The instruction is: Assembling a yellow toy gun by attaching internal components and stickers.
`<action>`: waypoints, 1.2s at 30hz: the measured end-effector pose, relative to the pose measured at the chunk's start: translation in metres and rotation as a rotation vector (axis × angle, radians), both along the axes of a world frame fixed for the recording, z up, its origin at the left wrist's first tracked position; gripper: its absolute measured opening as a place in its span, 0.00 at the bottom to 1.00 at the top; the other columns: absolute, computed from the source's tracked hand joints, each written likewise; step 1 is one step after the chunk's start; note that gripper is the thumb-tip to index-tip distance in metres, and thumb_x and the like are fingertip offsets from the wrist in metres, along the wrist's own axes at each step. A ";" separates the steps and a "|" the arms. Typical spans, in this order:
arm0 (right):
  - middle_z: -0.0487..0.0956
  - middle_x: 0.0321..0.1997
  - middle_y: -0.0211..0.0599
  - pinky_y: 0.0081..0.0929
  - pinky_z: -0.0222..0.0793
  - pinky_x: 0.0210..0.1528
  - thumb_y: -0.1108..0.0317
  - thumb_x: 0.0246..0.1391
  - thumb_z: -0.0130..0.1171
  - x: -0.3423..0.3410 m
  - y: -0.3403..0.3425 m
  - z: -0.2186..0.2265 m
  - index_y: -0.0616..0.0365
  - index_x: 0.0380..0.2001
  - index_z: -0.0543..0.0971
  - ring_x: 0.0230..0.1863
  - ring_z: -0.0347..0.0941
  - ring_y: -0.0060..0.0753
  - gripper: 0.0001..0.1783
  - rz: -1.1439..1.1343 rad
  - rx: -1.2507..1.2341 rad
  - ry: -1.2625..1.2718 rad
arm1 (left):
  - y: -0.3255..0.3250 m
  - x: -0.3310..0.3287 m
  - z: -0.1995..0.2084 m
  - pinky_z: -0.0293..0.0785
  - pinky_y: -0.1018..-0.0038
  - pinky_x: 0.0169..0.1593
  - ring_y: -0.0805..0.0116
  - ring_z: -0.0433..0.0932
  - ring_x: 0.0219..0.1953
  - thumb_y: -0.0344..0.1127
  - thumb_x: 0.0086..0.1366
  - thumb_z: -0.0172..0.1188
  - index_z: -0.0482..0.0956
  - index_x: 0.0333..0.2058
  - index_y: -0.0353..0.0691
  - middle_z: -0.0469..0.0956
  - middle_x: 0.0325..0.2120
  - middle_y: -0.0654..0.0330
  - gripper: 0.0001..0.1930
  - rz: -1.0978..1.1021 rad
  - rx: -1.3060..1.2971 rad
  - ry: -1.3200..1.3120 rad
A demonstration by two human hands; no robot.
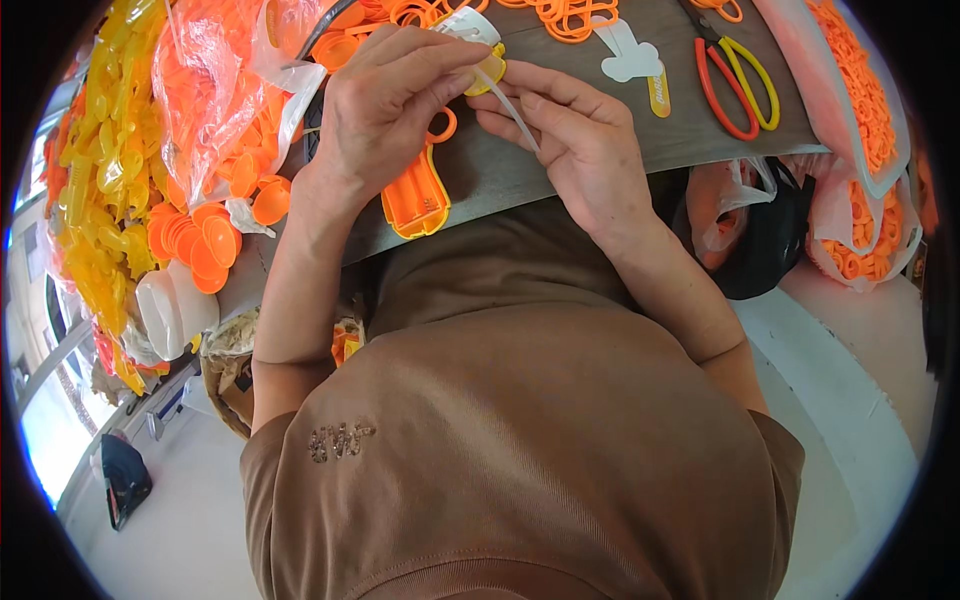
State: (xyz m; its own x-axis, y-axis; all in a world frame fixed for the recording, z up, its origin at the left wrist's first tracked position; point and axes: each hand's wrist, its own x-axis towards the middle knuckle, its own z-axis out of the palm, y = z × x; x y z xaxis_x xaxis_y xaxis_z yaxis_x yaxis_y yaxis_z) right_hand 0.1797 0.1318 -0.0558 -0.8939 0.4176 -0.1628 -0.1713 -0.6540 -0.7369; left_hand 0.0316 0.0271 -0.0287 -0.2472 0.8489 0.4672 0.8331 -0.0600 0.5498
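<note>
Over the near part of the table, my left hand (385, 105) pinches the upper end of a thin, translucent white plastic strip (515, 118). Against its fingertips sits a small white-and-yellow plastic piece (485, 72). My right hand (580, 135) has its fingers curled together, the tips at the yellow side of that piece; the strip's loose end hangs down beside them. Fingers partly hide the piece and the exact grip. Below my left hand, an orange plastic housing with a yellow rim (417, 198) lies at the table edge, an orange ring (443, 126) just above it.
Orange spoon-like parts (205, 245) and yellow plastic parts (105, 190) crowd the left, with a clear bag (215, 90). Red-and-yellow-handled cutters (735, 85) and a pale flat cutout (630, 58) lie right of my hands. Bags of orange rings (860, 100) stand far right.
</note>
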 end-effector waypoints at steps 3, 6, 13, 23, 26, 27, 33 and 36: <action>0.74 0.50 0.49 0.34 0.68 0.56 0.74 0.60 0.42 0.001 -0.002 -0.002 0.73 0.51 0.67 0.51 0.72 0.38 0.18 -0.019 -0.016 0.023 | -0.003 0.002 0.005 0.72 0.75 0.37 0.66 0.75 0.35 0.25 0.55 0.59 0.79 0.38 0.36 0.77 0.34 0.59 0.10 0.006 -0.084 -0.079; 0.73 0.50 0.49 0.35 0.67 0.56 0.74 0.60 0.42 0.001 -0.004 -0.004 0.72 0.52 0.67 0.51 0.72 0.39 0.18 -0.014 0.014 0.039 | -0.005 0.001 0.005 0.71 0.79 0.41 0.70 0.74 0.38 0.24 0.59 0.56 0.78 0.41 0.34 0.75 0.37 0.59 0.11 -0.002 -0.139 -0.127; 0.73 0.51 0.47 0.34 0.66 0.57 0.75 0.60 0.42 0.001 -0.005 -0.005 0.71 0.53 0.66 0.53 0.71 0.38 0.19 -0.004 0.038 0.054 | -0.005 0.007 0.008 0.70 0.80 0.41 0.71 0.74 0.37 0.24 0.60 0.55 0.76 0.43 0.34 0.75 0.37 0.58 0.12 0.047 -0.135 -0.072; 0.71 0.54 0.47 0.34 0.65 0.58 0.76 0.59 0.42 0.001 -0.004 -0.009 0.71 0.54 0.65 0.54 0.70 0.38 0.19 0.014 0.026 0.084 | -0.004 0.005 0.006 0.71 0.79 0.40 0.70 0.75 0.37 0.24 0.60 0.55 0.77 0.43 0.34 0.75 0.37 0.58 0.11 -0.013 -0.113 -0.046; 0.70 0.54 0.47 0.35 0.65 0.58 0.77 0.59 0.42 0.001 -0.004 -0.011 0.71 0.54 0.65 0.54 0.69 0.39 0.20 0.013 0.020 0.112 | -0.005 0.006 0.007 0.71 0.80 0.40 0.71 0.75 0.37 0.25 0.60 0.55 0.77 0.42 0.34 0.75 0.37 0.58 0.11 -0.007 -0.124 -0.018; 0.70 0.54 0.47 0.35 0.65 0.58 0.77 0.59 0.42 0.002 -0.005 -0.012 0.71 0.54 0.65 0.54 0.69 0.39 0.20 0.013 0.020 0.111 | -0.005 0.006 0.007 0.71 0.80 0.40 0.72 0.74 0.37 0.25 0.61 0.55 0.77 0.43 0.34 0.75 0.37 0.59 0.11 -0.001 -0.144 -0.042; 0.70 0.54 0.47 0.37 0.64 0.58 0.77 0.58 0.42 0.003 -0.006 -0.015 0.71 0.55 0.65 0.54 0.69 0.38 0.20 -0.002 0.041 0.140 | -0.008 0.004 0.006 0.69 0.82 0.41 0.75 0.73 0.37 0.25 0.61 0.55 0.77 0.44 0.34 0.75 0.36 0.61 0.12 0.016 -0.175 -0.228; 0.70 0.54 0.47 0.37 0.64 0.59 0.77 0.58 0.42 0.002 -0.006 -0.015 0.70 0.55 0.64 0.54 0.69 0.38 0.21 0.005 0.035 0.162 | -0.007 0.004 0.004 0.69 0.83 0.42 0.76 0.73 0.38 0.25 0.61 0.55 0.77 0.44 0.33 0.75 0.35 0.61 0.12 0.028 -0.150 -0.269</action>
State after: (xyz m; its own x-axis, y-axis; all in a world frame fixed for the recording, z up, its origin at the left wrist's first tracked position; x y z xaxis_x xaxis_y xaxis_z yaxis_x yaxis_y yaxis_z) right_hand 0.1819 0.1261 -0.0704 -0.9094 0.4159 -0.0017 -0.2865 -0.6296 -0.7222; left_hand 0.0356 0.0199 -0.0251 -0.3696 0.8945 0.2514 0.6567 0.0600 0.7517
